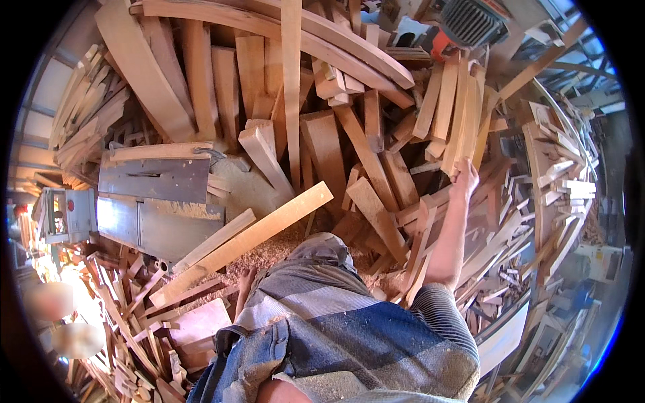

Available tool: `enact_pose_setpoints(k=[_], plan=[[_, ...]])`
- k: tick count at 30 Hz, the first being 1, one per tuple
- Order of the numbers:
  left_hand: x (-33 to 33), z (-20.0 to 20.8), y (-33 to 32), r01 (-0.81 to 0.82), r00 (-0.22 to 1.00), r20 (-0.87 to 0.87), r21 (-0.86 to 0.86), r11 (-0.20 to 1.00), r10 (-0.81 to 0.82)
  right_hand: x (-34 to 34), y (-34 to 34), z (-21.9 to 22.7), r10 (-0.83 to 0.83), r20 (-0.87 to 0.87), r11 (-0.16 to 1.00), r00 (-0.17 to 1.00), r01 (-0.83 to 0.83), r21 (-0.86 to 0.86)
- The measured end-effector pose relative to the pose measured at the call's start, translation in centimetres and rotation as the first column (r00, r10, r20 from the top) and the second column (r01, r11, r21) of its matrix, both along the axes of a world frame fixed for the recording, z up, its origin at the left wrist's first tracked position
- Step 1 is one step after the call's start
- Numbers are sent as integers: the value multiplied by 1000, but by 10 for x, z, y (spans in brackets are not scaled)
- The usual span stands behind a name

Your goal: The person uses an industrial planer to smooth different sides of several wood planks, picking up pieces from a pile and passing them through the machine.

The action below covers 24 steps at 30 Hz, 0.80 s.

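Note:
My right hand (465, 173) reaches forward with the arm stretched out. Its fingers are closed around the near end of a long wooden strip (462, 124), which leans in a bundle of similar upright strips. Right beside it stands another light strip (430, 101). My left hand does not show. Next to my legs, a long pale plank (248, 242) lies slanting across, its raised end in front of my knees. A thinner board (218, 238) lies along its far side.
A metal-topped woodworking machine (168, 228) stands at the left. Thick boards (326, 151) lean ahead, under curved timbers (363, 54). Offcuts (497, 248) are heaped at the right. Sawdust (269, 252) covers the ground near my legs. A finned motor (474, 23) sits at the far right.

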<state>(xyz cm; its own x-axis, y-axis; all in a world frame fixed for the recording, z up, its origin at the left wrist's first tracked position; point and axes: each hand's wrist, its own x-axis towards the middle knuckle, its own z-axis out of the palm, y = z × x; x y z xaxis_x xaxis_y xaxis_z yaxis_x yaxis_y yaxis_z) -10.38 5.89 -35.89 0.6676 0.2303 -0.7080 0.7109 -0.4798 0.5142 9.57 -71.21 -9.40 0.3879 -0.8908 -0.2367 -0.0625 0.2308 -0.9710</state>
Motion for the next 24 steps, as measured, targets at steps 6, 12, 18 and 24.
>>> enact_pose_setpoints(k=[6, 12, 18, 24], plan=[[17, 41, -9, 161, 970, -174, -65, 985, -170, -23, 88, -22, -32, 181, 971, 983, -13, 240], [73, 118, -38, 319, 890, -263, -228, 920, -374, -49, 173, -40, 235, 261, 929, 936, -295, 222], [164, 259, -189, 273, 959, 215, -511, 815, -187, -71, 272, -8, 633, 274, 680, 724, -689, 250], [204, 309, -278, 78, 914, 221, -919, 386, 341, -38, 217, 26, 633, -283, 531, 720, -670, -518]])
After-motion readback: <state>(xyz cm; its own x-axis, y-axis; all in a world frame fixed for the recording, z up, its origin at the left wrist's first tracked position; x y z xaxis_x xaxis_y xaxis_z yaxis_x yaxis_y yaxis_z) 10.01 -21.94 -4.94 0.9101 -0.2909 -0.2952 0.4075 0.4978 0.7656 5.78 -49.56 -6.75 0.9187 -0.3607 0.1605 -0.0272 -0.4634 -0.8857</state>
